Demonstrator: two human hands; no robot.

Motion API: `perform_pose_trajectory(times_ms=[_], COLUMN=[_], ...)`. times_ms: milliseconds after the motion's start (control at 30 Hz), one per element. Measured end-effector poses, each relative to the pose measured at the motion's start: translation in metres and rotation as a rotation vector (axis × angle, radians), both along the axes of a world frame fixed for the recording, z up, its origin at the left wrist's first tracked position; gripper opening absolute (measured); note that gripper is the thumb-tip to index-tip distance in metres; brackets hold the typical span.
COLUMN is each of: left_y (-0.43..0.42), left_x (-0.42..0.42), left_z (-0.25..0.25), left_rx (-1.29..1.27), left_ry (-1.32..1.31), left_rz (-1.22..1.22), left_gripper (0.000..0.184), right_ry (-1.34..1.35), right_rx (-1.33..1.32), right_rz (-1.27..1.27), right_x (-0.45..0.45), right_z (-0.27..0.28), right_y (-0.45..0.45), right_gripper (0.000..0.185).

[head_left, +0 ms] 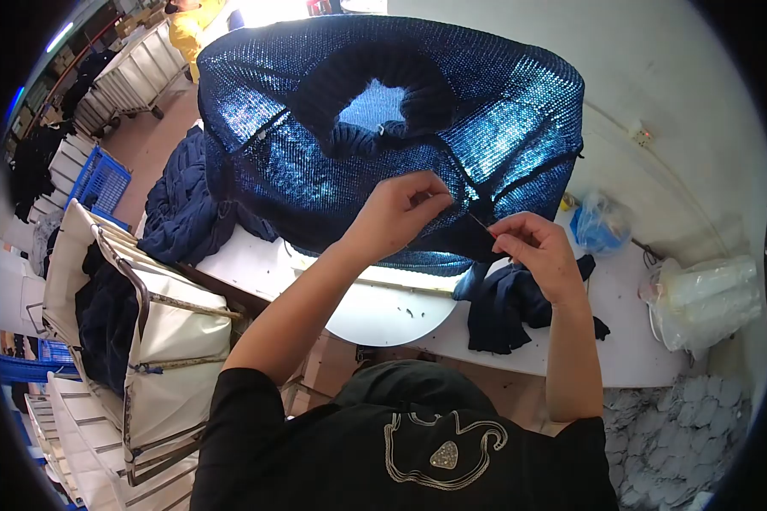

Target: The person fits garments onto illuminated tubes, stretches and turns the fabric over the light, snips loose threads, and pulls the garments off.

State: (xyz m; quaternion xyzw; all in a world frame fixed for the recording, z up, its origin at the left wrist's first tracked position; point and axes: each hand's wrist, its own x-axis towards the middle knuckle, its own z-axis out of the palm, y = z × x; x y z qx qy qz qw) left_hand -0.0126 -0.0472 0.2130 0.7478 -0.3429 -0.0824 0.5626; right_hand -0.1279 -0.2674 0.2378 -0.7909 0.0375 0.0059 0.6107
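A dark blue knitted sweater (315,192) is stretched wide over a form lit from inside, and bright light shows through its stitches. Its ribbed collar (430,89) faces up around a pale blue opening. My left hand (400,215) is in front of the lower part of the knit, thumb and fingers pinched together. What they pinch is too small to make out. Just to its right, my right hand (537,249) grips a thin needle-like tool (479,222) with a reddish end at the fingers. The tool points up-left toward the left fingertips, against the dark knit.
Dark fabric (511,307) lies on the white table (639,341) below my right hand. Plastic-wrapped cones (707,298) and a bagged blue item (601,226) stand right. Navy garments (183,204) pile left, beside a cloth cart (179,341). A person in yellow (192,30) is behind.
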Motion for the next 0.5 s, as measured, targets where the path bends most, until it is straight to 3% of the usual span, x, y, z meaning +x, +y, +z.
perform_pose_trajectory(times_ms=[500], left_y=[0.003], left_x=[-0.005], left_z=[-0.001], left_rx=[0.012], left_ry=[-0.060], left_rz=[0.018], left_gripper=[0.017], right_ry=[-0.116], right_rx=[-0.084], right_rz=[-0.025], right_x=[0.011], right_z=[0.003], right_y=[0.019], right_gripper=[0.014])
